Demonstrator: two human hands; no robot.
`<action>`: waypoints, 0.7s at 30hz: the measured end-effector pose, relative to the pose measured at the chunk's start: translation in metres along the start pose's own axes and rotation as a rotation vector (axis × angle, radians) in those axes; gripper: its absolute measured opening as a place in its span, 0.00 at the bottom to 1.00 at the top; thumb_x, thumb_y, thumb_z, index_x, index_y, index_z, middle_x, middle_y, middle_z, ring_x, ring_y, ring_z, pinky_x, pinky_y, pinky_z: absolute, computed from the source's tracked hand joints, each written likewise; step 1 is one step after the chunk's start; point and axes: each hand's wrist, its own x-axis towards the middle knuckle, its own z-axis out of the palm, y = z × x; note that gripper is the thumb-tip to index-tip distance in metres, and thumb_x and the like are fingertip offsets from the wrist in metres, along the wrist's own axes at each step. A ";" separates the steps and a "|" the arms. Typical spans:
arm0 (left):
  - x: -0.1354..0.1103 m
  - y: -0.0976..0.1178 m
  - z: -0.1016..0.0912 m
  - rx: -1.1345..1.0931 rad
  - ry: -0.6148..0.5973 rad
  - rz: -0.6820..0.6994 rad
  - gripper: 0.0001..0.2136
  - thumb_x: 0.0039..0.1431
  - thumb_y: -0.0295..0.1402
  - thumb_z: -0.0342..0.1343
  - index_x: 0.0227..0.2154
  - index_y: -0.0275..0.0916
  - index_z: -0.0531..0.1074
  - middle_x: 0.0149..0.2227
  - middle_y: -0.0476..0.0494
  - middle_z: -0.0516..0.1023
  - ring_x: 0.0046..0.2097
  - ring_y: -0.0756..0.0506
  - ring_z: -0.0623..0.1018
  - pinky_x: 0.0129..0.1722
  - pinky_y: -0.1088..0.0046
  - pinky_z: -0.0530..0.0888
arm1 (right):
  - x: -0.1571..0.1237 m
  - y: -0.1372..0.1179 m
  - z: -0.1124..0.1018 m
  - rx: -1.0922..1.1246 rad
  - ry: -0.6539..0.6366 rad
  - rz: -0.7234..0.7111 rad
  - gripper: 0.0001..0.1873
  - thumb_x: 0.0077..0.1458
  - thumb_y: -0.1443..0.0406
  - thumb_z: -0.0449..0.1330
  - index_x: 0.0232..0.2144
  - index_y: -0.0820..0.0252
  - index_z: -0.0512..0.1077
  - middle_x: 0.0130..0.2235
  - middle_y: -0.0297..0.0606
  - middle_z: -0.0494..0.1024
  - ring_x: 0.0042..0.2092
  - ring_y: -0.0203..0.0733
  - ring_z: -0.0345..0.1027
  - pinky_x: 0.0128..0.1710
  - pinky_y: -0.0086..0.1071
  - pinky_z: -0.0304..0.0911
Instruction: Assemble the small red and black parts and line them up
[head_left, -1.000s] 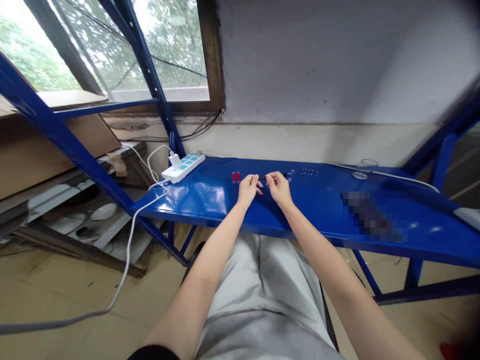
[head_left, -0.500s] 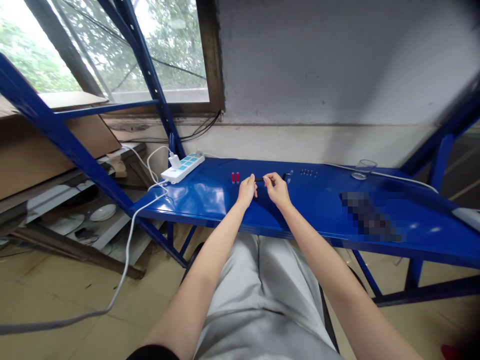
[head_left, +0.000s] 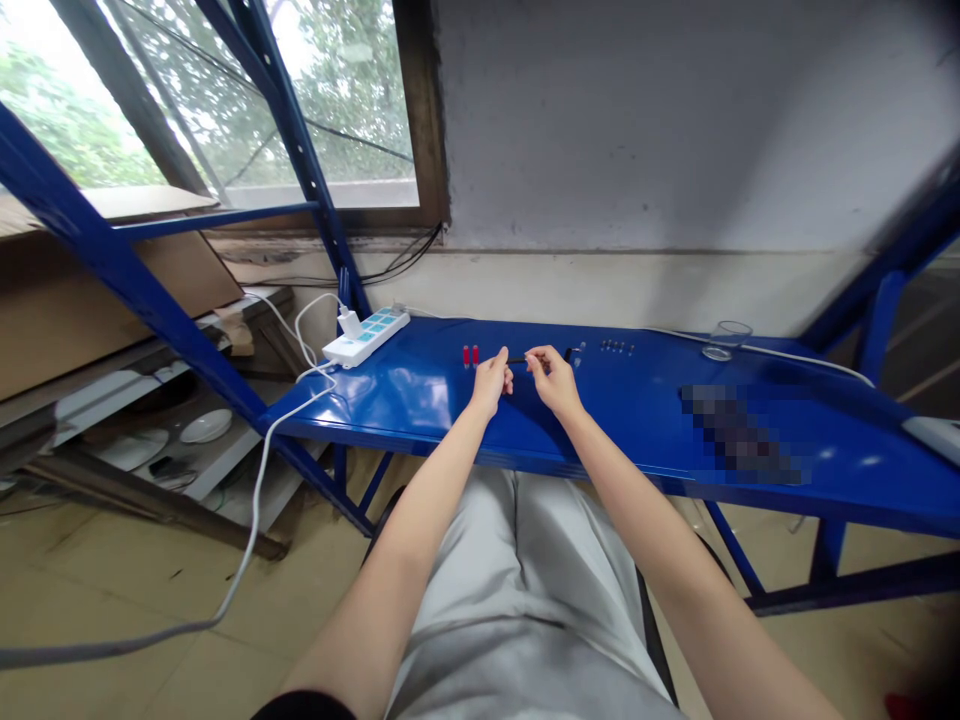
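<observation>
- Your blue metal desk (head_left: 420, 420) runs across in front of you, with the hands near its back edge, around the middle.
- A white power strip (head_left: 366, 337) lies at the desk's back left corner.
- A glass cup (head_left: 724, 340) stands near the back right corner.
- Your right hand (head_left: 555, 382) is pinched nearly shut on a thin black rod (head_left: 536, 358) lying across between your hands.
- Your left hand (head_left: 491, 385) is half curled at the rod's left end; you can't tell whether it grips.
- Two small red pieces (head_left: 470, 355) stand just left of that hand.
- A row of small dark studs (head_left: 616, 347) sits right of the rod.
</observation>
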 end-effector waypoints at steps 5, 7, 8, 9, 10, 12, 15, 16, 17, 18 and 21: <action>0.001 -0.001 -0.001 -0.016 0.007 0.008 0.20 0.55 0.47 0.49 0.18 0.38 0.56 0.13 0.56 0.58 0.13 0.55 0.61 0.16 0.78 0.57 | 0.000 -0.002 -0.001 -0.015 -0.013 -0.024 0.14 0.57 0.55 0.49 0.35 0.59 0.66 0.29 0.36 0.72 0.31 0.37 0.66 0.34 0.31 0.62; 0.001 0.000 0.000 -0.017 0.019 0.009 0.20 0.54 0.48 0.49 0.18 0.38 0.56 0.13 0.56 0.57 0.13 0.56 0.61 0.16 0.79 0.57 | -0.001 -0.002 -0.002 -0.029 -0.021 -0.038 0.14 0.57 0.56 0.49 0.36 0.59 0.67 0.31 0.38 0.73 0.32 0.37 0.67 0.35 0.32 0.62; 0.001 0.000 0.000 -0.017 0.028 0.015 0.20 0.54 0.49 0.49 0.18 0.38 0.56 0.13 0.57 0.57 0.13 0.56 0.61 0.16 0.79 0.57 | -0.001 -0.001 -0.002 -0.035 -0.027 -0.045 0.14 0.57 0.56 0.49 0.37 0.59 0.67 0.32 0.38 0.73 0.32 0.38 0.67 0.35 0.33 0.63; 0.001 0.000 0.000 -0.019 0.037 0.025 0.20 0.54 0.49 0.49 0.18 0.38 0.57 0.13 0.57 0.57 0.13 0.56 0.61 0.16 0.79 0.57 | -0.001 -0.001 -0.002 -0.043 -0.033 -0.051 0.14 0.57 0.56 0.49 0.38 0.58 0.67 0.33 0.39 0.74 0.34 0.38 0.68 0.36 0.33 0.63; 0.001 0.000 0.000 -0.023 0.047 0.038 0.20 0.54 0.49 0.49 0.19 0.38 0.57 0.13 0.57 0.57 0.13 0.56 0.61 0.15 0.79 0.57 | -0.001 0.000 -0.001 -0.050 -0.038 -0.058 0.14 0.58 0.56 0.48 0.38 0.58 0.67 0.35 0.40 0.74 0.35 0.39 0.68 0.37 0.33 0.63; 0.002 -0.001 -0.001 -0.035 0.062 0.062 0.20 0.54 0.49 0.49 0.19 0.38 0.57 0.13 0.57 0.57 0.13 0.56 0.61 0.15 0.79 0.56 | -0.001 0.002 -0.001 -0.070 -0.045 -0.077 0.15 0.58 0.56 0.48 0.40 0.58 0.68 0.37 0.42 0.74 0.37 0.40 0.68 0.38 0.34 0.63; 0.003 -0.003 -0.001 -0.036 0.079 0.082 0.20 0.54 0.49 0.49 0.19 0.38 0.57 0.13 0.57 0.57 0.14 0.56 0.61 0.15 0.79 0.56 | -0.001 0.005 0.000 -0.123 -0.052 -0.118 0.15 0.58 0.57 0.47 0.41 0.58 0.68 0.39 0.42 0.74 0.39 0.41 0.67 0.40 0.36 0.63; 0.003 -0.003 -0.002 -0.030 0.089 0.088 0.20 0.54 0.50 0.49 0.19 0.38 0.57 0.13 0.57 0.57 0.14 0.56 0.60 0.15 0.80 0.56 | -0.001 0.005 0.000 -0.146 -0.056 -0.134 0.15 0.59 0.58 0.47 0.40 0.58 0.69 0.39 0.42 0.74 0.40 0.41 0.67 0.41 0.36 0.63; 0.003 -0.004 -0.002 -0.021 0.098 0.096 0.21 0.54 0.50 0.49 0.18 0.38 0.57 0.13 0.56 0.57 0.14 0.57 0.60 0.15 0.80 0.56 | -0.001 0.006 0.000 -0.169 -0.063 -0.149 0.15 0.59 0.58 0.47 0.40 0.57 0.69 0.39 0.42 0.74 0.40 0.42 0.67 0.41 0.37 0.63; 0.003 -0.003 -0.002 -0.010 0.109 0.107 0.21 0.54 0.50 0.49 0.18 0.38 0.56 0.14 0.56 0.57 0.14 0.57 0.60 0.15 0.80 0.56 | -0.002 0.006 0.000 -0.190 -0.073 -0.163 0.15 0.59 0.59 0.46 0.40 0.57 0.69 0.39 0.42 0.73 0.41 0.42 0.66 0.42 0.37 0.62; 0.000 -0.001 -0.001 0.039 0.117 0.158 0.21 0.54 0.50 0.48 0.18 0.38 0.57 0.15 0.56 0.58 0.14 0.57 0.60 0.16 0.80 0.57 | -0.003 0.005 -0.001 -0.235 -0.108 -0.180 0.15 0.59 0.59 0.46 0.40 0.57 0.69 0.38 0.42 0.72 0.41 0.43 0.65 0.43 0.37 0.61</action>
